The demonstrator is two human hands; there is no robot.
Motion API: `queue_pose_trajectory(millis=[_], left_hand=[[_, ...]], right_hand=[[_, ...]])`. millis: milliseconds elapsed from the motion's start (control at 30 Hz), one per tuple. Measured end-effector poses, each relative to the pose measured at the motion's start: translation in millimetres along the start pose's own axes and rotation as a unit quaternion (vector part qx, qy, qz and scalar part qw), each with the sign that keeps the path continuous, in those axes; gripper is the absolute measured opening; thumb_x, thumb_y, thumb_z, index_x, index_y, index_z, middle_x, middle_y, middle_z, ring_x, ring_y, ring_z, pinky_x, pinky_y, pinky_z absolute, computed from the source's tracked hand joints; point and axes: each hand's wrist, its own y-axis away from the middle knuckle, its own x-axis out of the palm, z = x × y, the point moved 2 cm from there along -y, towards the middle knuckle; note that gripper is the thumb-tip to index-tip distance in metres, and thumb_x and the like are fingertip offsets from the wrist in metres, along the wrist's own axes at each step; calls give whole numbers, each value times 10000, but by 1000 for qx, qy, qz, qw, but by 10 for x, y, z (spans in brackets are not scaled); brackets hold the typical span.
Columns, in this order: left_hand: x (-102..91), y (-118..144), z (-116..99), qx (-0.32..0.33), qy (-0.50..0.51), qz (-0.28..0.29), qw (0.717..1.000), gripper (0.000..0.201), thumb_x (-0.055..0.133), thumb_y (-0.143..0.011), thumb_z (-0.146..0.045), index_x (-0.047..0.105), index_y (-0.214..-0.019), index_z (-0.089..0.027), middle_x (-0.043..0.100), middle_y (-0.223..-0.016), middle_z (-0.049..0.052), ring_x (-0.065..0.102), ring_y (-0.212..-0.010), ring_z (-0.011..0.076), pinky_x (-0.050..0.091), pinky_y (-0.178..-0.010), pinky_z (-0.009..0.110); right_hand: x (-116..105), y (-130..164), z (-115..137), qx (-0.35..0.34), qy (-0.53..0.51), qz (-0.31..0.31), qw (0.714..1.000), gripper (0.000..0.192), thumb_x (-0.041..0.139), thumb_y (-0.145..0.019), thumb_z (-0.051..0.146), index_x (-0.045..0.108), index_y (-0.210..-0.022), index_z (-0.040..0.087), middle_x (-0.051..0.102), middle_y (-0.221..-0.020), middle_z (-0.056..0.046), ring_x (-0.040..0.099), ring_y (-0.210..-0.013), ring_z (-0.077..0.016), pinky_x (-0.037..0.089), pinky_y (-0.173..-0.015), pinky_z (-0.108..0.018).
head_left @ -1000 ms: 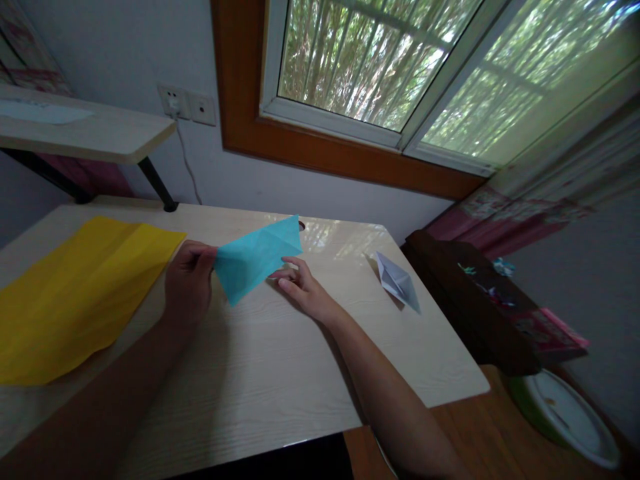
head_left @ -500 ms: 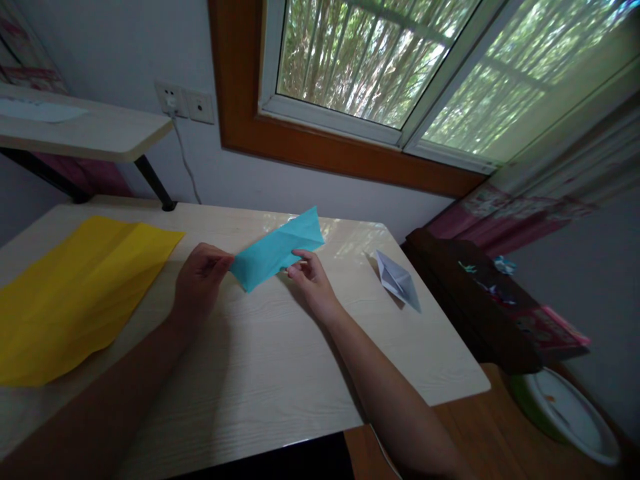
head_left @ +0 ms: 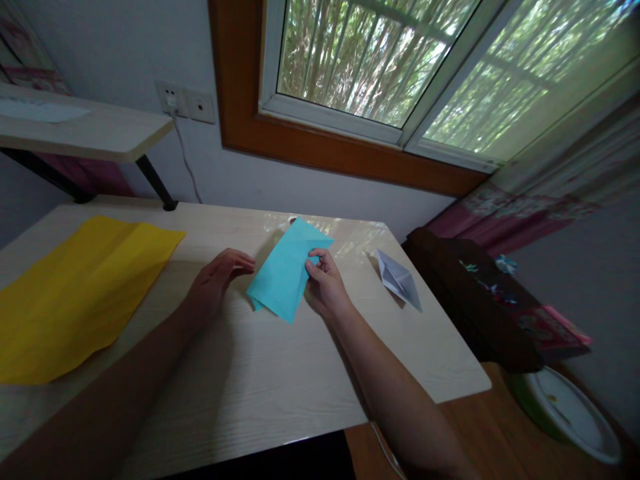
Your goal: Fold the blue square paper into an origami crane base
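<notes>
Blue paper (head_left: 285, 277) now only in right hand (head_left: 327, 287)

Both forearms enter from the lower edge, bare, angled inward toward the middle of the view. Left hand (head_left: 216, 280): palm down, fingers loosely curled and extended rightward, tips close together, gripping nothing. Wrist roughly in line with the forearm. Right hand (head_left: 325, 285): fingers bent, thumb and fingertips pinched together at the upper left of the hand, back of the hand facing up and right. Right wrist slightly flexed. The two hands are near each other, not touching.
</notes>
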Motion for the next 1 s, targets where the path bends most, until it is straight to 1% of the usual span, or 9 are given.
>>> queue_pose_trajectory(millis=[67,133,300,400,500,700,833,900,1000], left_hand=[[30,-2,69,-51,49,18,997,404,467,-995,-537,720,-964,-223,666,-1147,110,636,-1135,244,546,-1002,455],[50,-2,149,-102,81,34,991,351,563,-955,-532,701,-1064,-227,657,-1229,114,625,-1201,268,521,-1046,495],[85,27,291,-208,154,69,964,445,677,-895,-512,591,-1270,-288,565,-1437,127,676,-1164,276,506,-1065,489],[92,44,288,-258,179,76,947,563,667,-901,-518,468,-1389,-322,584,-1416,160,712,-1091,285,547,-998,499],[80,48,223,-294,216,81,928,687,675,-893,-520,355,-1470,-329,660,-1294,180,736,-1019,292,589,-901,479],[10,45,68,-305,224,60,924,826,808,-796,-380,354,-1486,-352,704,-1184,107,749,-893,233,614,-777,373],[-75,12,-2,-295,170,55,939,972,843,-758,-310,264,-1536,-363,717,-1165,92,744,-938,258,622,-782,376],[-140,-25,-25,-278,156,28,947,1023,870,-718,-270,268,-1539,-366,729,-1134,78,746,-893,248,624,-774,371],[-239,-79,-22,-254,128,-29,958,941,868,-708,-265,368,-1499,-359,749,-1027,36,735,-803,214,620,-727,340]], right_hand=[[5,31,50,8,-7,19,1000,345,782,-762,367,502,-948,293,492,-645,93,464,-480,-97,412,-446,-202],[16,55,97,12,-11,41,999,355,774,-764,374,477,-941,293,518,-679,83,504,-506,-111,435,-445,-214],[37,66,128,33,-63,57,996,427,835,-704,372,491,-943,293,583,-757,65,561,-572,-128,521,-515,-251],[59,67,109,47,-63,51,996,454,866,-668,380,504,-926,290,565,-715,67,537,-555,-124,515,-502,-240],[81,70,91,53,-68,52,995,447,877,-665,372,524,-927,286,568,-714,69,533,-555,-110,494,-502,-216],[58,36,36,52,-46,46,996,368,847,-727,356,584,-973,280,461,-594,106,398,-447,-73,372,-433,-179],[-18,-11,-5,38,-21,1,999,328,846,-726,334,639,-968,257,458,-603,96,422,-515,-71,379,-498,-174],[-59,-29,-3,32,-5,-13,999,343,845,-720,338,653,-991,255,475,-631,88,439,-551,-79,390,-528,-188],[-110,-51,36,14,12,-26,999,374,844,-708,338,657,-1021,258,471,-645,85,442,-577,-89,391,-555,-207]])
